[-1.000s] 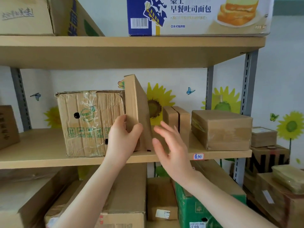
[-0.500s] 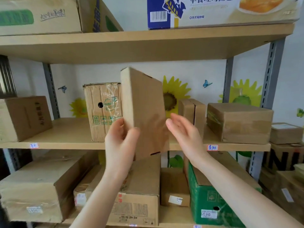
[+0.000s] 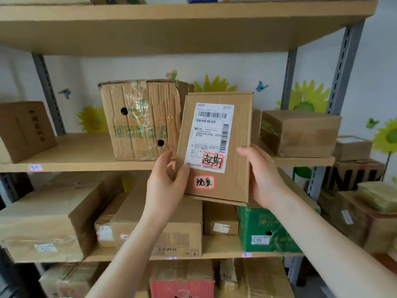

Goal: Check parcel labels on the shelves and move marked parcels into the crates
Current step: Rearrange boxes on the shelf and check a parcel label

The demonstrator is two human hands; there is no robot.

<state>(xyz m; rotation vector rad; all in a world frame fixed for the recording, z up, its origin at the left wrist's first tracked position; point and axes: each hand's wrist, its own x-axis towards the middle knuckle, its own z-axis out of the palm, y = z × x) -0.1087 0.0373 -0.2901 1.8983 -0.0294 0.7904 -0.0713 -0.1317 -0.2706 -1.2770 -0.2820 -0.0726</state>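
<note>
Now we grip the flat parcel [image 3: 217,147] in left hand [image 3: 166,186] and right hand [image 3: 262,175], reading its red-marked label [image 3: 209,137]; next, we judge, a crate, none visible.

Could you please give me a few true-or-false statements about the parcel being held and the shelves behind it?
1. Both hands hold the flat parcel, left hand and right hand on opposite edges. True.
2. The parcel's shipping label faces away from the camera. False: it faces the camera.
3. Two red-bordered handwritten stickers show, one on the label, one below it. True.
4. The parcel rests on the middle shelf. False: it is held clear of it.
5. A green box sits on the shelf below. True.
</note>
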